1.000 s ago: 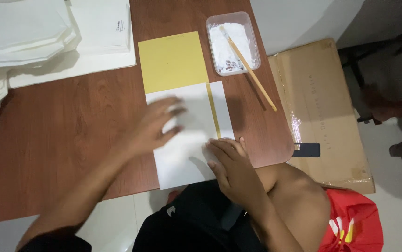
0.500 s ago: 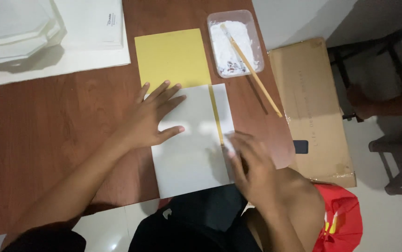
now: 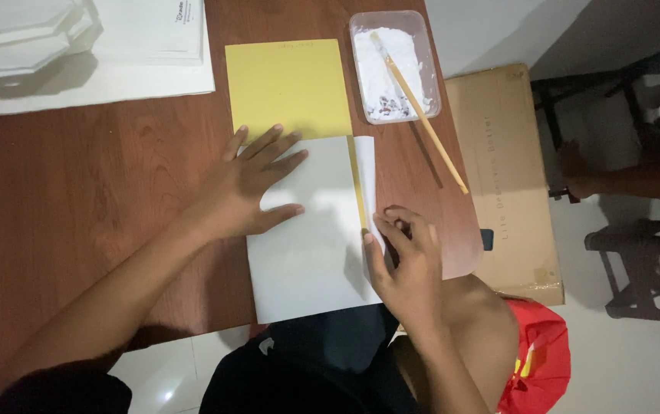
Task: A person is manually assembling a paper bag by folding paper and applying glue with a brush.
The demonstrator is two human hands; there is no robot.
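- Left hand (image 3: 249, 192) is lying flat, fingers spread, pressing the white sheet (image 3: 307, 245) onto the worktop (image 3: 100, 192).
- Right hand (image 3: 405, 257) is pinching the sheet's folded right flap, grip narrow.
- Yellow card (image 3: 288, 88) is sitting just beyond.

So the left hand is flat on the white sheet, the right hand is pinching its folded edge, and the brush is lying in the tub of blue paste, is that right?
Not quite. The head view shows the paste in the tub is white, not blue. The rest holds: the left hand lies flat on the white sheet, the right hand pinches its folded edge, and the brush rests in the tub.
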